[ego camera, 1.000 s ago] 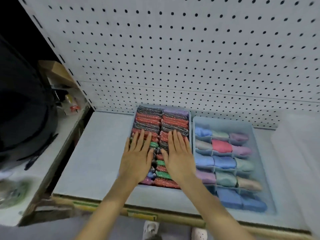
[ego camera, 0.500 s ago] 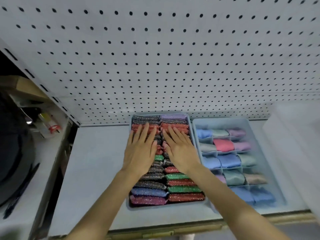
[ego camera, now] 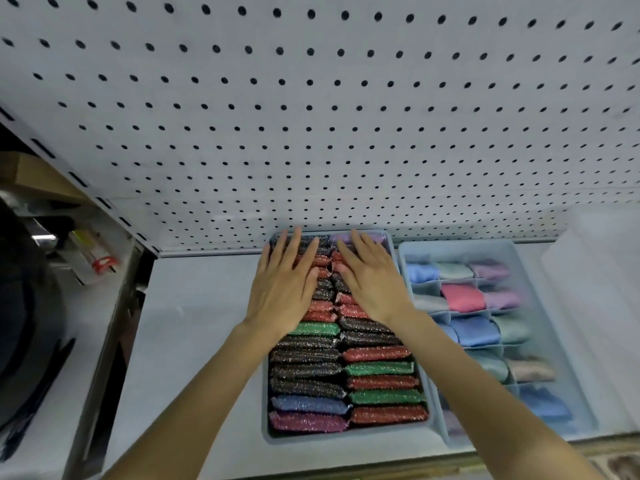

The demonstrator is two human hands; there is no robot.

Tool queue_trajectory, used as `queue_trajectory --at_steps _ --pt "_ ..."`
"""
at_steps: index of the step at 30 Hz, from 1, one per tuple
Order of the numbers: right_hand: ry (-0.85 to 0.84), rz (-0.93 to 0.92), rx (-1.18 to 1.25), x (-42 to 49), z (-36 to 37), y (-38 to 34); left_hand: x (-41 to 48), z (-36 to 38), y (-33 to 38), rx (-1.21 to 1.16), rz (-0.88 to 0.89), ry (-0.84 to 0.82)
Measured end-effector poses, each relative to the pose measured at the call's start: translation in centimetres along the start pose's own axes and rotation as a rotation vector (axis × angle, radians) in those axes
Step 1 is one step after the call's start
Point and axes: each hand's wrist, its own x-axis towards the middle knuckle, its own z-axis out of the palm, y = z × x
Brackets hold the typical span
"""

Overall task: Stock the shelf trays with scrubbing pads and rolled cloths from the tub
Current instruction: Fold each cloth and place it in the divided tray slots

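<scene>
A blue tray [ego camera: 346,437] on the shelf holds two rows of glittery scrubbing pads [ego camera: 377,382] in red, green, black, blue and purple. My left hand [ego camera: 284,289] lies flat on the far end of the left row, fingers straight. My right hand [ego camera: 372,278] lies flat on the far end of the right row. Right of it, a divided blue tray [ego camera: 568,341] holds rolled cloths [ego camera: 462,296] in blue, pink, purple and green, one per cell.
A white pegboard wall [ego camera: 311,116] rises directly behind the trays. The white shelf surface [ego camera: 197,323] extends left of the pad tray. A translucent tub [ego camera: 602,271] stands at the right edge. At the left sit a neighbouring shelf [ego camera: 41,393] with clutter and a cardboard box [ego camera: 38,178].
Both hands have slid away from me along the pad rows, from the middle of the tray to its far end near the pegboard. The camera has moved forward.
</scene>
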Motion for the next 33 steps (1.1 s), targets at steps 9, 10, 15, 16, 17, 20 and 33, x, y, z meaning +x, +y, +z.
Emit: queue_trajectory --at_steps 9,10,15,16,17,20,33 --pt "-0.050 0.012 0.049 -0.1 -0.2 0.1 0.8 0.4 -0.6 0.072 0.017 -0.125" --pt "-0.042 0.027 0.113 -0.6 -0.8 0.1 0.6 -0.1 -0.7 0.031 0.023 -0.151" --pt "-0.170 -0.027 0.230 -8.0 -3.7 -1.6 -4.5 -3.3 -0.5 -0.298 0.053 -0.173" --pt "-0.219 -0.042 0.197 -9.7 -3.7 -1.9 -6.1 -3.6 -0.1 -0.329 0.067 -0.187" --pt "-0.263 -0.052 0.145 -11.1 -3.4 -2.0 -7.6 -3.8 0.4 -0.331 0.087 -0.188" --pt "-0.243 -0.096 -0.026 -13.2 -1.8 -1.6 -10.1 -2.6 1.1 -0.279 0.129 -0.213" --pt "-0.126 -0.133 0.026 -12.8 -1.6 -0.5 -10.5 0.0 1.1 -0.048 0.196 -0.087"
